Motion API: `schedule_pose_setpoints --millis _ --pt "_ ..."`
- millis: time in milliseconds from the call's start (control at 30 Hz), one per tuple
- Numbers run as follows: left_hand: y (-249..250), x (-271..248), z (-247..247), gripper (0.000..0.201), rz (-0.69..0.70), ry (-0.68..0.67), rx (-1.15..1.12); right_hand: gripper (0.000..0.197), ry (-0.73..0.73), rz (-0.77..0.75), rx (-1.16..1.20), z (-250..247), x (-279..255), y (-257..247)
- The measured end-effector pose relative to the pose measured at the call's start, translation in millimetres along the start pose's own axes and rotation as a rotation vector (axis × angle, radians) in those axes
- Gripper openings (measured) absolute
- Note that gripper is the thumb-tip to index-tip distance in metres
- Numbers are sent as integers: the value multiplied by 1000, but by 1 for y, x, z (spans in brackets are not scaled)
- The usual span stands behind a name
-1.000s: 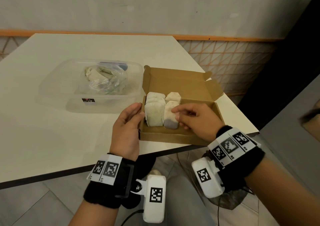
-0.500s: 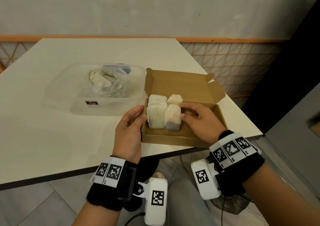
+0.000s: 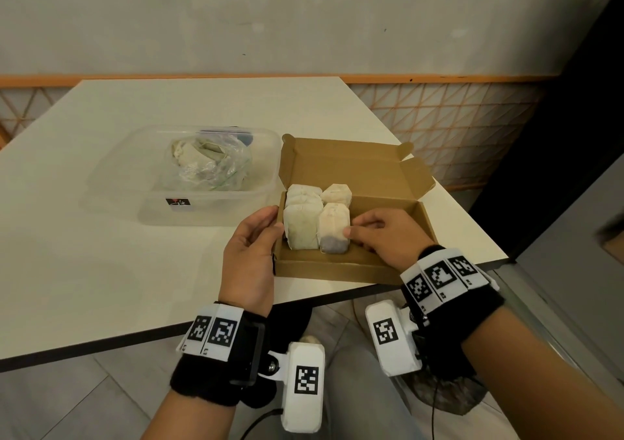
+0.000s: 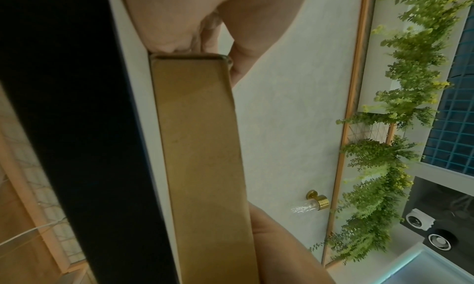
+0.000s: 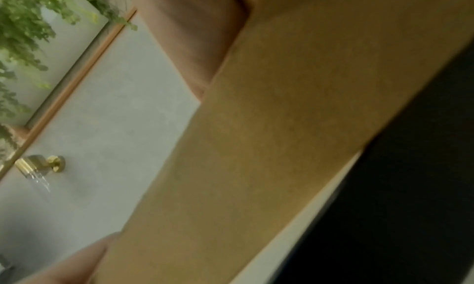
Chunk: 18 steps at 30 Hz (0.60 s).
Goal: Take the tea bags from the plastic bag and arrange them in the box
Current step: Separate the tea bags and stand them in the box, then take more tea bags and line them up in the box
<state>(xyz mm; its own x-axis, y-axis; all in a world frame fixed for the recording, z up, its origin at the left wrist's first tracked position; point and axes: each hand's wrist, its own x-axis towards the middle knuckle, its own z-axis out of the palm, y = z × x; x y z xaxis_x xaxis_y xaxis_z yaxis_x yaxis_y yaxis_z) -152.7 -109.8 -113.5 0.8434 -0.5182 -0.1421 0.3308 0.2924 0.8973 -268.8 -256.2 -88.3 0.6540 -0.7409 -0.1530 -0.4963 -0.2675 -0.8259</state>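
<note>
An open brown cardboard box point(image 3: 354, 270) sits at the table's near edge, and its front wall fills the left wrist view point(image 4: 200, 146) and the right wrist view point(image 5: 282, 126). Several tea bags stand in two rows at its left end, the nearest being a pale one point(image 3: 300, 227) and a darker-bottomed one point(image 3: 332, 230). My left hand point(image 3: 250, 250) grips the box's left wall, thumb over the rim. My right hand point(image 3: 381, 233) lies inside the box, fingertips touching the right edge of the darker bag. A crumpled clear plastic bag point(image 3: 211, 164) holds more tea bags.
The plastic bag lies in a clear plastic container point(image 3: 202, 210) just left of the box. The box lid point(image 3: 351, 169) stands open at the back. The white table point(image 3: 101, 270) ends close behind my wrists and at the right of the box.
My right hand has slid off the top of the darker tea bag to its right side. My left hand has stayed on the box's left wall.
</note>
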Motion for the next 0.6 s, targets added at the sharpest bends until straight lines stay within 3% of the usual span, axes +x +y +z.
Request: schedule_pose_setpoints --millis 200,467,600 --pt "-1 1 0 24 -4 13 14 12 18 5 -155 3 1 -4" --pt "4 -2 2 22 14 22 53 12 78 -7 -72 5 5 -4" --pt "15 -16 -8 17 29 49 194 24 127 -27 22 -6 -3 -7"
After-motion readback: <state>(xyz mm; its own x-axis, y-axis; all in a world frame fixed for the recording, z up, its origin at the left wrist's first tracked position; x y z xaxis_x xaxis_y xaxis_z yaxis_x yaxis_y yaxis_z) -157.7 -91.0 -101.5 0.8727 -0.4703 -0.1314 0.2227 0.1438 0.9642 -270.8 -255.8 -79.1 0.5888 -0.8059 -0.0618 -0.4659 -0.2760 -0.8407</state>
